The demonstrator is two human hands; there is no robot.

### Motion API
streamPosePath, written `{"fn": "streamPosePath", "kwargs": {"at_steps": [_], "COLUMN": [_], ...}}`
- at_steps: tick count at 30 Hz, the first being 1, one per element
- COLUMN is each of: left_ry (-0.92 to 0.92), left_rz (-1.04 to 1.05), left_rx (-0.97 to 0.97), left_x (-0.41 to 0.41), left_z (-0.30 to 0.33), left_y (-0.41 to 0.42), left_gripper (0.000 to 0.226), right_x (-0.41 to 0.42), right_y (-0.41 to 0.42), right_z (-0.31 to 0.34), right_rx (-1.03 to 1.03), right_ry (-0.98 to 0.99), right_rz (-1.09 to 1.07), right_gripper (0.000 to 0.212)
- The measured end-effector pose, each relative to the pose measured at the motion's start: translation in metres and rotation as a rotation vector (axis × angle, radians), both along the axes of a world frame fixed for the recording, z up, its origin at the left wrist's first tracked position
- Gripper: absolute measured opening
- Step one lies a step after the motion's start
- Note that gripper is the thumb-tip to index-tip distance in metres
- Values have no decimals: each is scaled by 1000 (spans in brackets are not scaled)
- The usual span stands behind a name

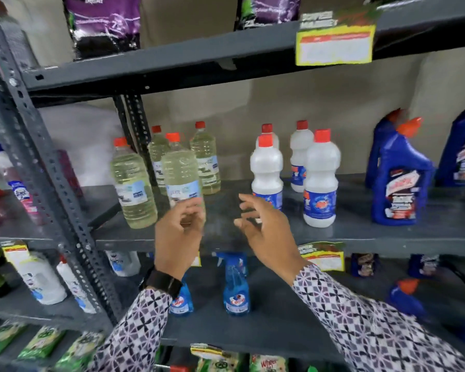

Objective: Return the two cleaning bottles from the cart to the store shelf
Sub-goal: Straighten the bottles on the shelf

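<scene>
A clear bottle of pale yellow liquid with a red cap [181,170] stands upright near the front of the grey middle shelf [226,232]. My left hand [179,234] hovers just in front of its base, fingers loosely curled and apart, not wrapped around it. A white bottle with a red cap and blue label [266,167] stands to the right. My right hand [266,232] is spread beside its lower part, holding nothing. The cart is out of view.
More yellow bottles [133,183] and white bottles [321,178] stand around them, with blue angled-neck bottles [397,178] at the right. Blue spray bottles [235,285] sit on the shelf below. A perforated steel upright [51,170] rises at the left; the upper shelf [172,65] overhangs.
</scene>
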State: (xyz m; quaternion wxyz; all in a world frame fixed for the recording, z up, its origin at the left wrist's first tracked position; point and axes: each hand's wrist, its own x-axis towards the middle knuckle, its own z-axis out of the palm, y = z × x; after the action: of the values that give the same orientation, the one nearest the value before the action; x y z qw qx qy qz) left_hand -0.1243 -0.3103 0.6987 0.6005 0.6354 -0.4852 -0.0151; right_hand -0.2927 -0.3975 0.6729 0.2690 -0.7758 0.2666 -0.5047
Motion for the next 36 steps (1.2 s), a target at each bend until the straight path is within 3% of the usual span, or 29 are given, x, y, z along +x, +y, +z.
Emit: {"fn": "streamPosePath", "kwargs": {"at_steps": [3, 9, 11, 13, 16, 19, 22, 36], "left_ry": [-32, -54, -82, 11, 85, 49, 112, 40], "left_rz": [-131, -361, -388, -440, -447, -380, -386, -495], "left_rx": [-34, 19, 73, 143, 237, 235, 213, 232], "left_x": [-86, -241, -278, -299, -306, -310, -321, -332], "left_z": [5, -11, -14, -14, -15, -16, -14, -25], "left_y": [-10, -66, -88, -115, -149, -164, -169, -182], "left_gripper": [22, 23, 34, 55, 78, 47, 48, 62], "right_x": [-83, -239, -276, -304, -325, -331, -339, -375], "right_y": [-3, -46, -65, -86, -111, -129, -142, -147], "right_z": [0, -2, -2, 1, 10, 16, 16, 3], "right_rx": [-58, -157, -136, -77, 181, 317, 291, 250], "right_ry": [-105, -233, -211, -129, 15, 108, 141, 119], "right_rz": [-47, -348, -444, -508, -395, -153, -121, -158], "right_gripper": [41, 26, 26, 33, 56, 57, 48, 51]}}
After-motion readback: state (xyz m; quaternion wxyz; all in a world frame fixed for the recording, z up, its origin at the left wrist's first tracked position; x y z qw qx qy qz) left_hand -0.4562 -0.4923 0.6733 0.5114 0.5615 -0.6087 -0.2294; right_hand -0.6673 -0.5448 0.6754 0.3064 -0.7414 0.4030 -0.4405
